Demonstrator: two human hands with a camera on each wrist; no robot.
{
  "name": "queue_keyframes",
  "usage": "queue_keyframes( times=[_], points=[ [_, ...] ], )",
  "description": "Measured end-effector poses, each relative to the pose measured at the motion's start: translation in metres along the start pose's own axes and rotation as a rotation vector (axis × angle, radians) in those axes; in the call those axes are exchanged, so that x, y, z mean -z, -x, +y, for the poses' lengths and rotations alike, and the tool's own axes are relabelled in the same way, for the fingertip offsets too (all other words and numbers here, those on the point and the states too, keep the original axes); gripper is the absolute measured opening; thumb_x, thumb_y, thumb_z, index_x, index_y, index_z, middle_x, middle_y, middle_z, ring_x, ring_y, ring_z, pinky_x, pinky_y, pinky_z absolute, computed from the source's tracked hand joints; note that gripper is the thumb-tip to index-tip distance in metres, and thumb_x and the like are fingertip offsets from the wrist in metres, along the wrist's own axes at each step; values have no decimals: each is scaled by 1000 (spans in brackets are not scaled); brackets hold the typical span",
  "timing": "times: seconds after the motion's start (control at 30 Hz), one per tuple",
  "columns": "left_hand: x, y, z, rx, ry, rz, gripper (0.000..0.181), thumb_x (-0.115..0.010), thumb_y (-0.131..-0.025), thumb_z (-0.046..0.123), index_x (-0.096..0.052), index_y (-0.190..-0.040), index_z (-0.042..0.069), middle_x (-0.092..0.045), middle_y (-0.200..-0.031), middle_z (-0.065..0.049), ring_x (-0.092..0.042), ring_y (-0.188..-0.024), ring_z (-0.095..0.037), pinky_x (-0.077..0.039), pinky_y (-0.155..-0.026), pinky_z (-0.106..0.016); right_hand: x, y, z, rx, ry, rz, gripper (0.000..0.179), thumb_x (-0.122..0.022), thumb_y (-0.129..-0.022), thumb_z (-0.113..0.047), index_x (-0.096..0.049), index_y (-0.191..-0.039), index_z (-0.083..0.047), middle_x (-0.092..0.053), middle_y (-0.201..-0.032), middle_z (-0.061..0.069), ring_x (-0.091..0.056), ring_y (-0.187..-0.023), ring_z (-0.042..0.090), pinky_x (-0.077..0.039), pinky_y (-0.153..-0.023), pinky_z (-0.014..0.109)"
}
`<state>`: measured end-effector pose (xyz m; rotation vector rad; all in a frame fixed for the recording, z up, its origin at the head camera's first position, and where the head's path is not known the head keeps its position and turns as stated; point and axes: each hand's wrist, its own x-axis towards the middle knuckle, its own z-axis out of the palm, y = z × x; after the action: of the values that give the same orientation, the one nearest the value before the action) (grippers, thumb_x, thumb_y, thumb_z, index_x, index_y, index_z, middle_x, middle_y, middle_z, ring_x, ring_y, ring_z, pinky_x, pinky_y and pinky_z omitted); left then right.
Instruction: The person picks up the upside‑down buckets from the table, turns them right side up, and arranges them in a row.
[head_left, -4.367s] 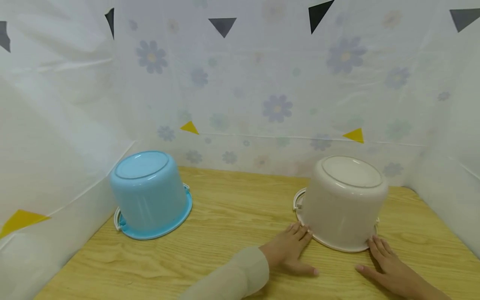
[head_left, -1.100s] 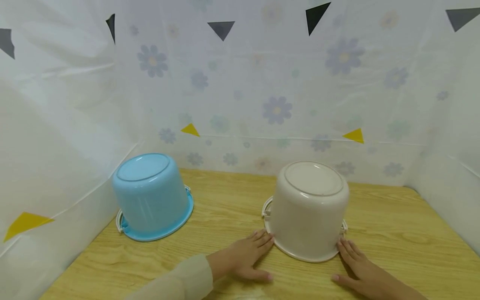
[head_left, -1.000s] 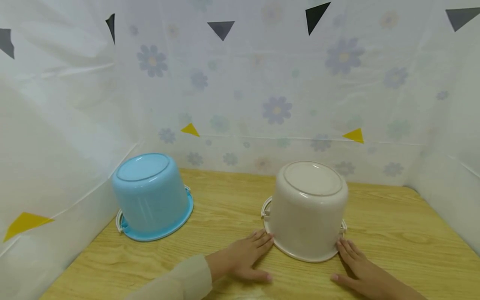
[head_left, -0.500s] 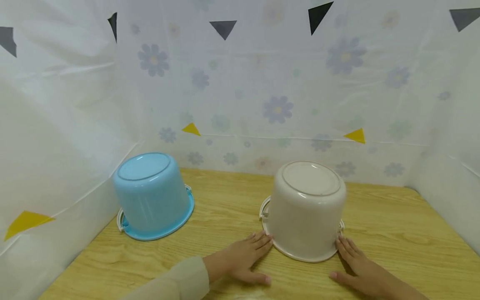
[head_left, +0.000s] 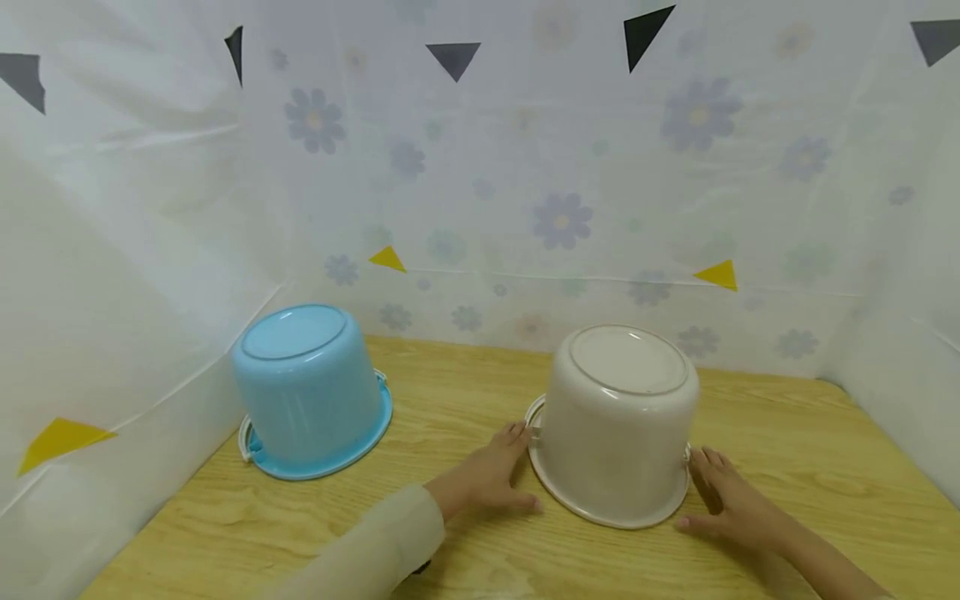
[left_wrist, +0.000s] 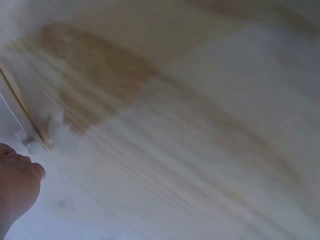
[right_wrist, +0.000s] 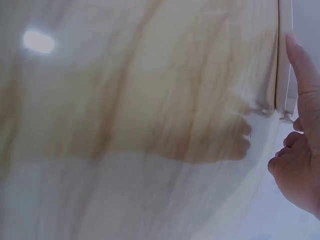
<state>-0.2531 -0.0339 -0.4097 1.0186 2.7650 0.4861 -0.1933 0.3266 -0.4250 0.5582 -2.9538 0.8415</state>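
An upside-down off-white bucket (head_left: 618, 433) rests on its rim on the wood-grain table (head_left: 450, 400). At its left side, the fingertips of my left hand (head_left: 491, 473) are right at the pivot of its white handle (head_left: 534, 412), palm down and thumb spread. My right hand (head_left: 738, 504) lies along the opposite side, fingertips close to the other handle pivot. Neither hand curls round the bucket. In the left wrist view, the knuckles of my left hand (left_wrist: 20, 182) show near the bucket rim (left_wrist: 22, 110); the right wrist view has my right hand (right_wrist: 300, 165) beside the rim (right_wrist: 283, 60).
A light blue bucket (head_left: 307, 392), also upside down with a white handle (head_left: 245, 437), stands at the left of the table. White sheeting (head_left: 135, 250) rises on the left, and a flower-patterned curtain (head_left: 480, 225) closes off the back.
The off-white bucket has slid left and slightly nearer since the earliest frame, hands along. In the last half second both hands have moved farther back along its sides, to the handle ends.
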Motion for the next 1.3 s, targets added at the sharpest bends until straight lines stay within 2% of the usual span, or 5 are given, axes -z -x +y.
queue_keyframes(
  times=[0.23,0.43,0.73,0.93,1.3],
  points=[
    [1,-19,0,91,134,2,119,-76,-67,54,-8,-149,2,-8,-155,-19,-8,-144,-32,-20,-116,-43,0,-10,1,48,-35,20,107,-82,-67,-28,-17,-138,19,-16,-140,46,-16,-123,66,-21,-91,76],
    [3,-28,1,151,169,8,124,-82,-61,51,-8,-149,1,-7,-154,-22,-8,-144,-34,-20,-116,-44,-1,-15,-3,38,-31,17,108,-83,-65,-31,-20,-137,20,-21,-140,43,-20,-125,62,-23,-94,73],
    [3,-33,2,150,174,-7,122,-83,-61,50,-12,-149,2,-12,-155,-19,-12,-144,-32,-22,-116,-43,1,-18,-5,89,1,32,106,-82,-65,-37,-24,-139,10,-39,-136,34,-46,-117,50,-45,-92,51],
    [1,-33,1,147,155,-2,121,-82,-61,51,-14,-148,2,-15,-154,-19,-14,-144,-31,-23,-115,-42,0,-19,-7,41,1,28,108,-83,-60,-41,-29,-137,11,-43,-132,36,-49,-114,51,-41,-91,59],
    [-1,-35,5,111,187,40,114,-86,-57,44,-28,-143,-3,-21,-151,-24,-21,-141,-32,-26,-114,-40,3,-16,-11,-1,6,6,106,-83,-57,-43,-35,-135,10,-48,-129,33,-51,-114,47,-43,-91,55]
  ],
)
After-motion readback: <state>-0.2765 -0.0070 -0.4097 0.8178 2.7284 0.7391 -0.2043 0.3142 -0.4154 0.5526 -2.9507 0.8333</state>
